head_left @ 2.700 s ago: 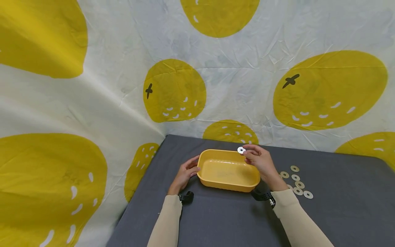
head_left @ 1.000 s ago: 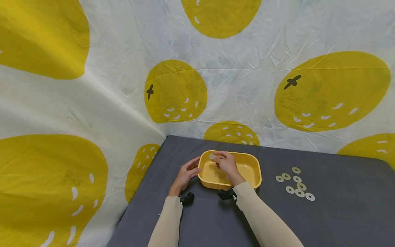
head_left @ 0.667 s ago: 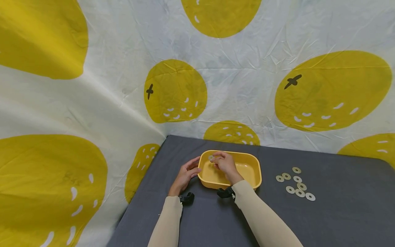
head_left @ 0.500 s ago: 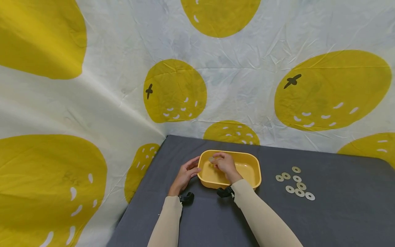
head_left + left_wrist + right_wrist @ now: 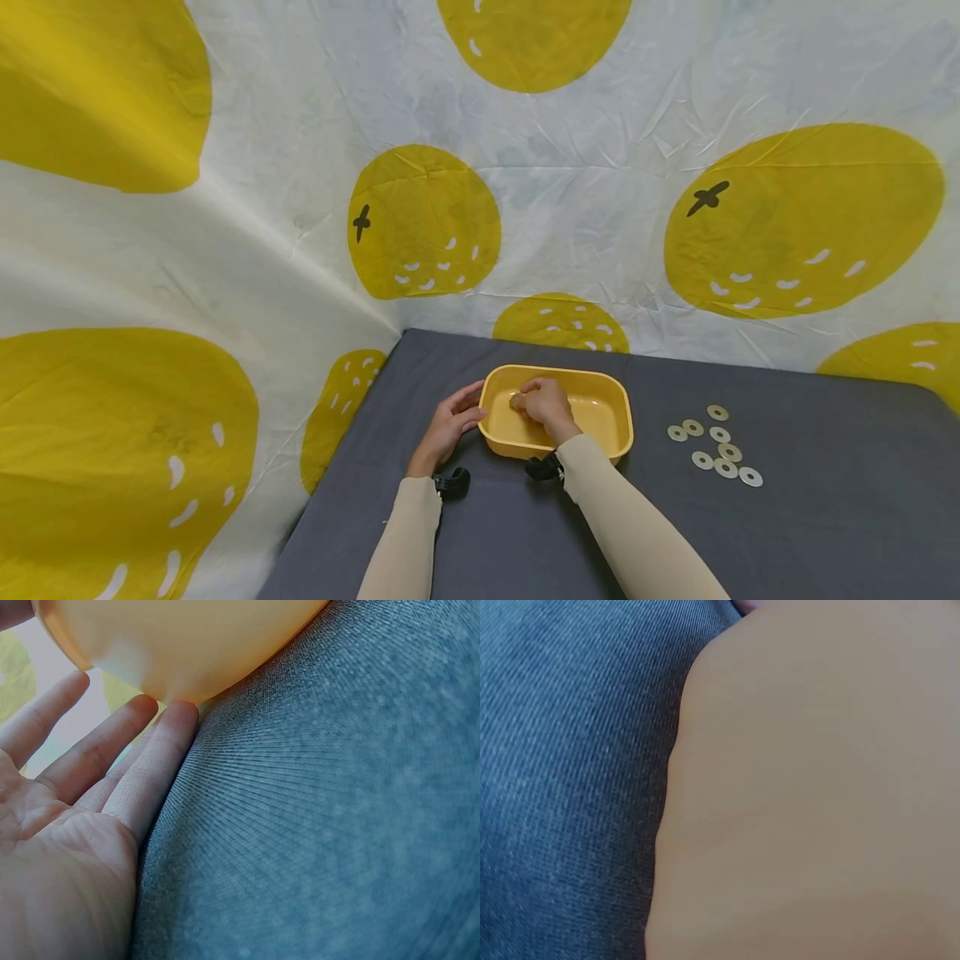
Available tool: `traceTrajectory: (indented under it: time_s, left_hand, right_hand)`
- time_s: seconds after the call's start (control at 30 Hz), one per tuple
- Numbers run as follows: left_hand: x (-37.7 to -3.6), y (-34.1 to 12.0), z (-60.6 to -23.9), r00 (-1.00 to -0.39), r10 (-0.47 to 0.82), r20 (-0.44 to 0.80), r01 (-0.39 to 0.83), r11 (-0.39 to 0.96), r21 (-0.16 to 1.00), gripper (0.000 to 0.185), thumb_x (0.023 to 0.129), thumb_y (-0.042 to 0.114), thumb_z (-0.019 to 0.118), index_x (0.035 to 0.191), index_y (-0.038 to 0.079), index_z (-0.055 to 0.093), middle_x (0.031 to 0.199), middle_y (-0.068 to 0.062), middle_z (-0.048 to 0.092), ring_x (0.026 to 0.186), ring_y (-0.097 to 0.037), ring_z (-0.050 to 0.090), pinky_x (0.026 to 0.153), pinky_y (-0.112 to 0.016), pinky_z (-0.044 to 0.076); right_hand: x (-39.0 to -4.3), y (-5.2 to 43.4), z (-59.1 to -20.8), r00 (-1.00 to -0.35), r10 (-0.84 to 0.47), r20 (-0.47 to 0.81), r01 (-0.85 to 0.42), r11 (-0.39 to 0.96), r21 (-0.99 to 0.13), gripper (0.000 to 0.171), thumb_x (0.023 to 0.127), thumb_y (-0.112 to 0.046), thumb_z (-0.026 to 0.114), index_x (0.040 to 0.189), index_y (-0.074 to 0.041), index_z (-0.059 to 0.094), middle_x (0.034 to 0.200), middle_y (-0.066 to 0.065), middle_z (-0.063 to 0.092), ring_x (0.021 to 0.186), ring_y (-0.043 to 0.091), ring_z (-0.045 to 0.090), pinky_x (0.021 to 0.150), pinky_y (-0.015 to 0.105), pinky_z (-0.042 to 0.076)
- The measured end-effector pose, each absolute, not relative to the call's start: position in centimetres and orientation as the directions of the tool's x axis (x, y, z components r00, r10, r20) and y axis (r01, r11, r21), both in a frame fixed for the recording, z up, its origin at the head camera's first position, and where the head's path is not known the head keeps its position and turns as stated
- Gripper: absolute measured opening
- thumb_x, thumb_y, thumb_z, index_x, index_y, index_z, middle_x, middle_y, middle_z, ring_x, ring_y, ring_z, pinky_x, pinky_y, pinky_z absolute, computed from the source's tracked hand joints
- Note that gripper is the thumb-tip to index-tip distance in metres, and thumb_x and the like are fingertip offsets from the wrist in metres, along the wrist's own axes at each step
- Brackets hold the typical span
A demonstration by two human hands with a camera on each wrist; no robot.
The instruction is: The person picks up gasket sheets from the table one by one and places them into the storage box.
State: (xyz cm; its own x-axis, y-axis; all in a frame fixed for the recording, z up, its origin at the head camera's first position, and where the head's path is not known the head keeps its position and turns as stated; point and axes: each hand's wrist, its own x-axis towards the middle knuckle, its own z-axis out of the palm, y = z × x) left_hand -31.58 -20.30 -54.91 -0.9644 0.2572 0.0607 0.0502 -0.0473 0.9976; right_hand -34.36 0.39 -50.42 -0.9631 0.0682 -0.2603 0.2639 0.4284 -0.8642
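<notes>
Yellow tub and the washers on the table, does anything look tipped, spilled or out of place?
Nothing stands out. The yellow tub sits flat on the grey table, and the washers lie in a loose cluster to its right.

A staged recording corner is being shown: a wrinkled orange-print backdrop sheet [image 5: 600,192] is being hung as walls behind a grey cloth-covered table [image 5: 825,517].

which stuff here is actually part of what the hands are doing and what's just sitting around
In use:
- yellow tub, left hand resting against its side
- right hand down inside the tub; any washer in it is hidden
- loose washers on the table, to the right of the tub

Just there:
- grey table cover
- orange-print backdrop
</notes>
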Motion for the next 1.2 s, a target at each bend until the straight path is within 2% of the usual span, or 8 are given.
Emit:
traceTrajectory:
  time_s: [0.17,0.37,0.43,0.53,0.6,0.73,0.9,1.2]
  left_hand:
    - [-31.5,-20.3,-54.8,-0.968,0.249,0.042,0.031,-0.047,0.998,0.058,0.098,0.011,0.065,0.153,0.016,0.048,0.149,-0.02,0.054,0.134,-0.036,0.057,0.099,-0.033,0.056]
    - [-31.6,-20.3,-54.8,-0.969,0.245,0.04,0.029,-0.048,0.998,0.058,0.098,0.01,0.065,0.153,0.016,0.048,0.15,-0.02,0.054,0.134,-0.035,0.057,0.098,-0.031,0.056]
    - [-31.6,-20.3,-54.8,-0.969,0.244,0.045,0.035,-0.046,0.998,0.058,0.098,0.01,0.065,0.153,0.015,0.048,0.149,-0.021,0.054,0.132,-0.033,0.059,0.097,-0.031,0.056]
    - [-31.6,-20.3,-54.8,-0.968,0.245,0.052,0.043,-0.042,0.998,0.058,0.098,0.011,0.065,0.154,0.013,0.048,0.15,-0.022,0.054,0.131,-0.031,0.06,0.097,-0.03,0.057]
    - [-31.6,-20.3,-54.8,-0.969,0.242,0.047,0.039,-0.04,0.998,0.058,0.098,0.011,0.065,0.153,0.013,0.048,0.15,-0.021,0.054,0.13,-0.03,0.061,0.097,-0.03,0.057]
    - [-31.7,-20.2,-55.0,-0.972,0.233,0.029,0.019,-0.043,0.999,0.058,0.097,0.011,0.067,0.152,0.016,0.05,0.149,-0.019,0.056,0.13,-0.03,0.061,0.097,-0.03,0.056]
    - [-31.6,-19.9,-55.1,-0.97,0.24,0.028,0.014,-0.059,0.998,0.058,0.097,0.01,0.067,0.152,0.015,0.05,0.147,-0.02,0.056,0.129,-0.031,0.061,0.097,-0.031,0.056]
    - [-31.9,-20.3,-55.2,-0.972,0.232,0.033,0.02,-0.057,0.998,0.058,0.096,0.013,0.068,0.151,0.017,0.051,0.148,-0.017,0.057,0.128,-0.026,0.062,0.098,-0.031,0.056]
  right_hand:
    - [-33.9,0.4,-50.3,-0.969,0.065,-0.238,0.238,0.494,-0.836,0.025,0.088,-0.02,0.078,0.109,-0.007,0.073,0.08,0.007,0.07,0.065,0.018,0.059,0.054,0.026,0.043]
    - [-33.9,0.3,-50.1,-0.975,0.051,-0.215,0.212,0.493,-0.844,0.021,0.089,-0.014,0.074,0.107,-0.004,0.074,0.074,0.005,0.068,0.06,0.015,0.056,0.052,0.025,0.042]
    - [-33.9,0.3,-50.1,-0.975,0.051,-0.215,0.214,0.467,-0.858,0.02,0.089,-0.011,0.073,0.107,-0.003,0.074,0.075,0.007,0.068,0.06,0.015,0.056,0.051,0.024,0.042]
    - [-33.8,0.3,-50.1,-0.98,0.043,-0.195,0.196,0.384,-0.902,0.02,0.092,-0.009,0.071,0.109,-0.001,0.073,0.088,0.011,0.069,0.066,0.018,0.059,0.055,0.024,0.045]
    - [-33.7,0.5,-50.1,-0.985,0.024,-0.17,0.169,0.301,-0.939,0.021,0.095,-0.009,0.067,0.114,0.001,0.07,0.099,0.016,0.07,0.073,0.024,0.063,0.059,0.026,0.048]
    - [-33.5,1.8,-49.7,-0.993,-0.049,-0.103,0.093,0.168,-0.981,0.026,0.103,-0.012,0.059,0.124,0.002,0.065,0.108,0.018,0.071,0.085,0.033,0.067,0.073,0.033,0.054]
    - [-31.9,5.7,-48.5,-0.993,-0.121,-0.009,-0.007,0.135,-0.991,0.031,0.105,-0.018,0.059,0.129,0.001,0.062,0.106,0.018,0.074,0.085,0.026,0.069,0.083,0.036,0.058]
    - [-29.3,13.8,-47.8,-0.987,-0.052,0.15,-0.155,0.141,-0.978,0.035,0.103,-0.019,0.063,0.126,0.007,0.062,0.088,-0.002,0.074,0.074,0.011,0.067,0.075,0.028,0.061]
